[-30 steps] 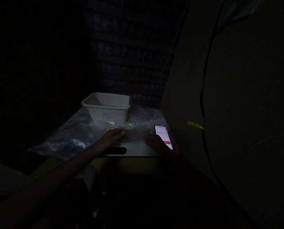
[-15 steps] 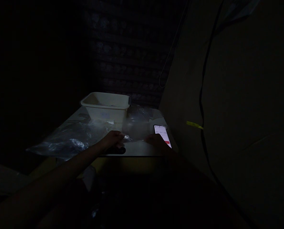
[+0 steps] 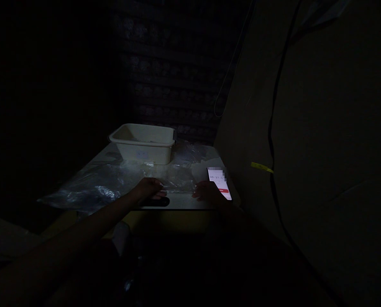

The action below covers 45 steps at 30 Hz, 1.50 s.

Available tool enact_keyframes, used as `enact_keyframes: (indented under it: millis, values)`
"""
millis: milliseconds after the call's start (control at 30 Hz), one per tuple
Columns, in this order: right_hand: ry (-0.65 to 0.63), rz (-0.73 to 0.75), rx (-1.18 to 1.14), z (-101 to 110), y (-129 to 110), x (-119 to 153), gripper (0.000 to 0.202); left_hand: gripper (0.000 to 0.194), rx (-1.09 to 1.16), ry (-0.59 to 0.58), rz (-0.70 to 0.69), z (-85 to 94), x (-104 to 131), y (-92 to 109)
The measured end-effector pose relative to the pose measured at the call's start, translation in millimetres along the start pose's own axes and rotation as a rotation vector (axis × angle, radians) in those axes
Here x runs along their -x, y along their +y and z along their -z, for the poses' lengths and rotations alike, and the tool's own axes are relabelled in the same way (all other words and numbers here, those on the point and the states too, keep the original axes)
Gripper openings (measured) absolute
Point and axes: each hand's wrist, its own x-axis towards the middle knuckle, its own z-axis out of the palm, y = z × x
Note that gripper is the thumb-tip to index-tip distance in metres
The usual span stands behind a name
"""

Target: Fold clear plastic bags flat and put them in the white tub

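A clear plastic bag (image 3: 179, 178) lies spread on the white tabletop (image 3: 184, 200) between my hands. My left hand (image 3: 149, 187) has its fingers closed on the bag's near left corner. At the near right corner, my right hand (image 3: 206, 192) pinches the same edge, though its fingers are dim. More clear plastic (image 3: 97, 187) lies crumpled to the left, partly under my left forearm. Just right of my right hand rests a lit phone (image 3: 220, 183) with a timer on its screen. The scene is very dark.
A cream plastic tub (image 3: 145, 151) stands at the back of the table, with contents I cannot make out. Further plastic sheets (image 3: 193, 151) lie to its right. A dark cable with a yellow tag (image 3: 261, 167) runs down the right wall. A dark slot pierces the table's front edge.
The clear bag was raised and blurred between my hands; now it lies flat on the table. My hands have shifted only slightly.
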Motion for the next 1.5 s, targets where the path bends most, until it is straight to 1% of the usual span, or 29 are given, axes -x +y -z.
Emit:
enact_keyframes:
  millis: [133,233,300,433,567,667,733,800,833,867,900,967,1000,1033,1067,1133,1200,1300,1400,1433,1500]
  values:
    - [0.089,0.045,0.240,-4,-1,-2,0.022,0.015,-0.121,0.026,-0.011,-0.7,3,0]
    - [0.160,0.055,0.349,-9,-4,-3,0.029,0.014,-0.159,0.041,-0.023,-4.2,2,0]
    - [0.169,0.074,0.435,-13,-6,-1,0.031,0.015,-0.174,0.052,-0.023,-6.8,1,1]
    - [0.200,0.151,0.682,-19,-10,6,0.035,0.020,-0.259,0.091,-0.029,-8.7,2,4]
    - [0.207,0.204,0.798,-20,-7,7,0.035,0.026,-0.452,0.105,-0.108,-2.8,4,4]
    - [0.195,0.234,0.847,-19,-3,3,0.035,0.028,-0.640,0.087,-0.175,4.8,4,4]
    - [0.185,0.239,0.870,-19,-2,1,0.035,0.028,-0.833,0.124,-0.245,8.7,3,6]
    - [0.176,0.241,0.889,-20,-1,1,0.035,0.029,-1.052,0.215,-0.331,9.3,3,8]
    - [0.173,0.244,0.900,-20,-1,1,0.035,0.030,-1.135,0.248,-0.391,8.0,3,9]
    - [0.169,0.246,0.914,-20,-1,1,0.034,0.032,-1.190,0.250,-0.466,5.6,3,9]
    - [0.167,0.252,0.930,-21,-2,2,0.033,0.034,-1.221,0.220,-0.553,2.1,3,8]
    - [0.170,0.254,0.984,-20,-4,5,0.032,0.037,-1.256,0.097,-0.735,-6.7,1,1]
    - [0.176,0.248,1.029,-20,-7,7,0.031,0.039,-1.280,0.045,-0.800,-11.3,0,-4]
    - [0.191,0.246,1.090,-20,-11,9,0.030,0.043,-1.326,0.023,-0.828,-15.6,-1,-9]
    - [0.217,0.251,1.161,-20,-15,10,0.029,0.047,-1.377,0.038,-0.818,-19.3,-3,-14]
    - [0.280,0.293,1.288,-23,-24,11,0.027,0.053,-1.470,0.088,-0.752,-24.5,-5,-20]
    - [0.308,0.389,1.332,-29,-32,8,0.026,0.054,-1.529,0.125,-0.712,-27.1,-7,-20]
    - [0.234,0.552,1.289,-41,-34,-6,0.030,0.050,-1.567,0.144,-0.711,-29.6,-11,-13]
    - [0.097,0.722,1.278,-51,-22,-24,0.033,0.050,-1.588,0.158,-0.692,-32.5,-18,-11]
    - [0.050,0.760,1.297,-52,-17,-29,0.034,0.050,-1.591,0.164,-0.684,-33.4,-20,-12]
    - [-0.011,0.783,1.353,-53,-6,-34,0.036,0.050,-1.593,0.170,-0.662,-34.3,-23,-16]
